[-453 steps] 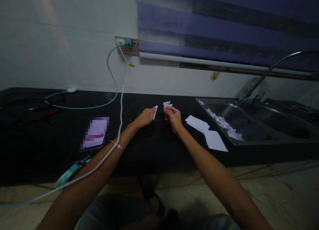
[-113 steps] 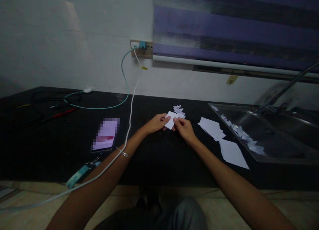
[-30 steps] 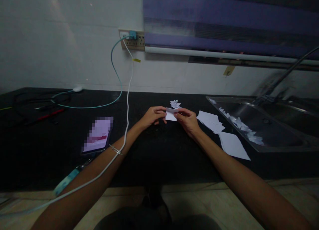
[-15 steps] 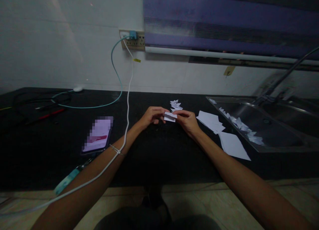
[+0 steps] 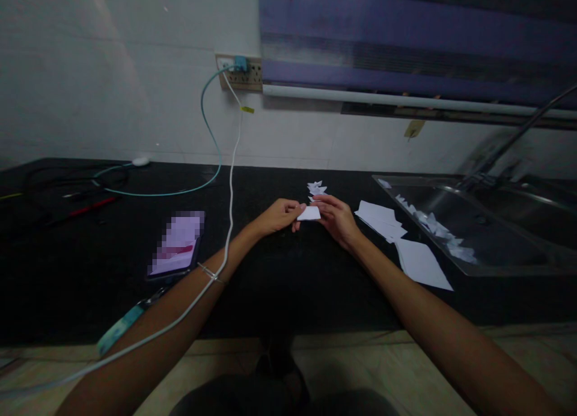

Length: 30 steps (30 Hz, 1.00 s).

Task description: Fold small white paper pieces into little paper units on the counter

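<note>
A small folded piece of white paper is between my two hands, over the dark counter. My left hand pinches its left end, thumb on top. At its right end, my right hand has its fingers curled around the edge; some of the fingertips are hidden. Just behind my right hand lie several folded, pointed paper pieces, partly covered by its fingers. To the right of that hand are loose paper sheets and a stack of white paper.
A phone with a teal strap lies left. A white cable passes over my left forearm from the wall socket. More folded papers line the rim of the sink. Dark cables and a red item lie far left.
The folded paper has gone from showing an open crease to looking flat. My left thumb has moved onto it, and my right fingers have shifted back and loosened from its top edge.
</note>
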Each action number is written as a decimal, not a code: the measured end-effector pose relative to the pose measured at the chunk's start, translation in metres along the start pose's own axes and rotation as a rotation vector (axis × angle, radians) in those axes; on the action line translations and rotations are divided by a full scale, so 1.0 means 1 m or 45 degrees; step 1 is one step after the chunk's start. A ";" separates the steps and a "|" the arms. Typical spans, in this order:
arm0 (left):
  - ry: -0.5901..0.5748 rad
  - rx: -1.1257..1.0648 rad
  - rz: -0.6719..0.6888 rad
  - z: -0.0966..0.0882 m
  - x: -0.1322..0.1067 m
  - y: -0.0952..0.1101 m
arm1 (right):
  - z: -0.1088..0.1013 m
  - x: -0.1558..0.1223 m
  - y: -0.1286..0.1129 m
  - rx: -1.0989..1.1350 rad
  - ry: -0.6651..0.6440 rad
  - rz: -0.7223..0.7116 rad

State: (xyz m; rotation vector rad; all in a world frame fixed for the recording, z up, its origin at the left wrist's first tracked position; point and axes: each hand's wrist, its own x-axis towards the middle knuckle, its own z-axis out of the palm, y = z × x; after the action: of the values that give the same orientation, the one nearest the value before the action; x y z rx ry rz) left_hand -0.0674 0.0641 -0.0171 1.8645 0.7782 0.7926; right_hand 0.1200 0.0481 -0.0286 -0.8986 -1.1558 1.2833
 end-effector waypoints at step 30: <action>-0.105 0.189 0.038 0.000 -0.001 -0.009 | 0.002 -0.004 0.002 -0.436 -0.139 -0.173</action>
State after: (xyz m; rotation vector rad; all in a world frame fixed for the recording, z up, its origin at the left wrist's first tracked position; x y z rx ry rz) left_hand -0.0699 0.0666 -0.0257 2.0318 0.7770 0.6878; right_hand 0.1175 0.0440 -0.0302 -0.9872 -1.5272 1.0509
